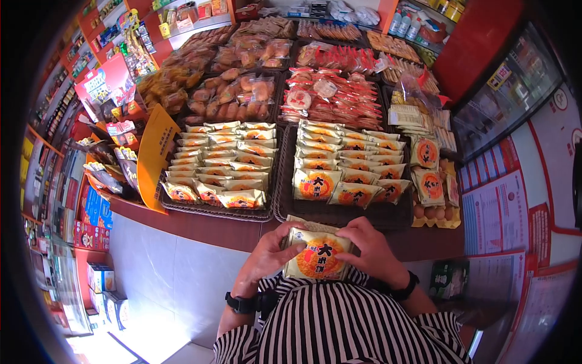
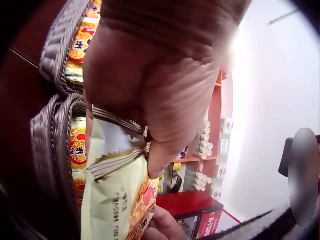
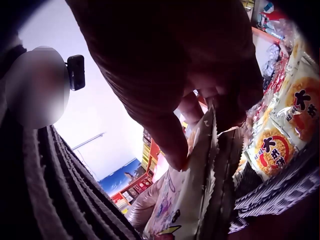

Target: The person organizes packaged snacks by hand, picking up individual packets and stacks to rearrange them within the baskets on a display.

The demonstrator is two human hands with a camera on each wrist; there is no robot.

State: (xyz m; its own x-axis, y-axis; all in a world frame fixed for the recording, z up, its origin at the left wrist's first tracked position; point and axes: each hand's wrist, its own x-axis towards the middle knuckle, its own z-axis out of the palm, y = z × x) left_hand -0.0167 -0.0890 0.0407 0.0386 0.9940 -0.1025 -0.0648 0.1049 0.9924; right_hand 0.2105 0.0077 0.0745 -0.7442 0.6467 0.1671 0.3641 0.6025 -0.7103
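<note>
Both hands hold a small stack of cream rice cracker packets in front of the striped shirt, at the counter's front edge. The left hand grips the stack's left side, thumb across the front packet; the right hand pinches the right side. In the left wrist view, a second packet shows behind the front packet, their crimped ends close together. Layered packet edges appear below the right fingers in the right wrist view. Just beyond the hands, a dark woven basket carries rows of matching packets.
Left of that basket stands another woven basket of similar packets. An orange display board rises at the counter's left. On the right, an egg tray sits under more packets. Trays of red-wrapped snacks and bread lie farther back.
</note>
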